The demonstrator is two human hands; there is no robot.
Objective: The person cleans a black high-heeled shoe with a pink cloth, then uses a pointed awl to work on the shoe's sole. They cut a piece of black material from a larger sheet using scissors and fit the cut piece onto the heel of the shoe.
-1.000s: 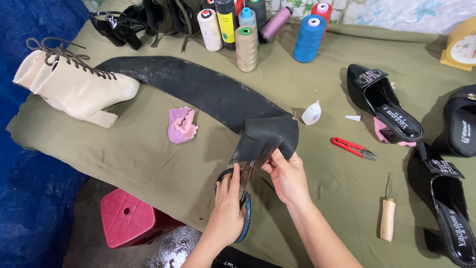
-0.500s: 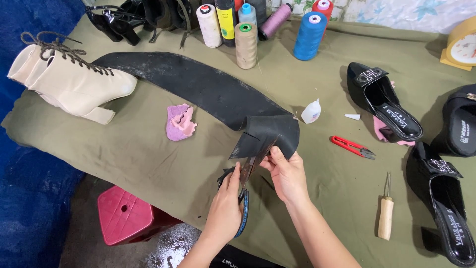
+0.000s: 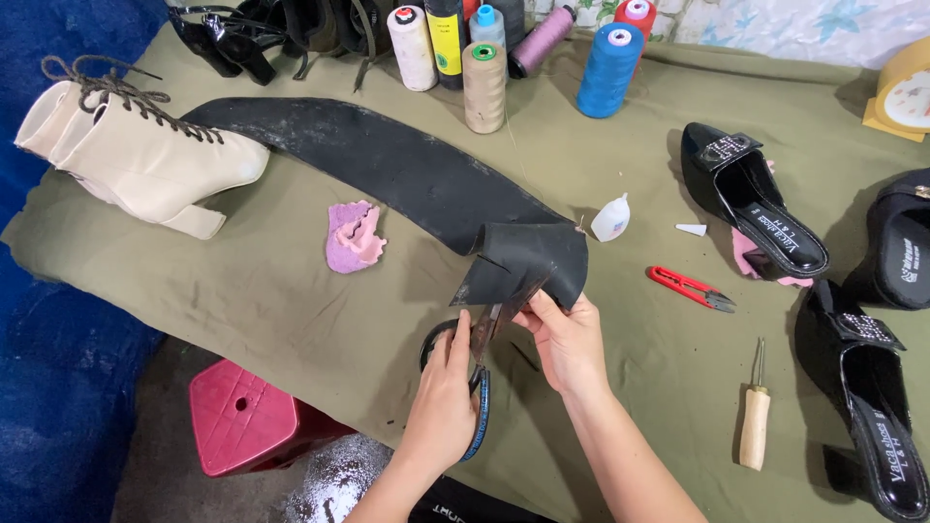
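Head view of a person cutting a long black sheet (image 3: 387,169) of rubber-like material on an olive-covered worktop (image 3: 291,300). The sheet's long axis runs from the far left corner of the worktop, beside a cream lace-up boot (image 3: 145,160), diagonally toward the middle of the near edge, where its end is folded up and lifted. The right hand (image 3: 567,339) has its grip closed on that lifted end, thumb over fingers, pinching the lower margin. The left hand (image 3: 446,387) is wrapped shut around the handles of black scissors (image 3: 480,387), which point up and away from the near edge into the sheet's margin; the blades' opening cannot be told. Both hands meet at the sheet's near end, the left just below it, the right touching it; the remaining length lies away toward the far left. A red thread snip (image 3: 690,288) and wooden-handled awl (image 3: 754,416) lie apart, toward the right edge.
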